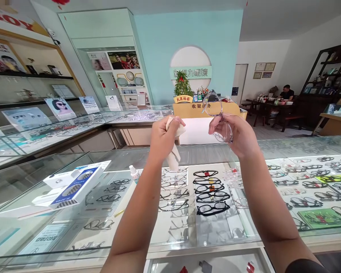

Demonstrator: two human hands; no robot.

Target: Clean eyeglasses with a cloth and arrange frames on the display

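Note:
My left hand (165, 137) is closed around a cream-coloured cloth (174, 158), whose lower end hangs down below the fist. To the right, my right hand (236, 133) holds a pair of clear-framed eyeglasses (213, 104) up in the air, fingers pinched near the middle of the frame. One lens ring stands above the fingers and the other sits below, partly in front of the palm. Cloth and glasses are apart. Both hands are raised above a glass display counter (182, 242).
Under the counter glass lie rows of black eyeglasses (211, 197) and other frames. A small white spray bottle (134, 173) and an opened blue-and-white box (74, 185) stand on the left. Beyond are a yellow-topped cashier desk (187, 110) and a seated person (286, 93).

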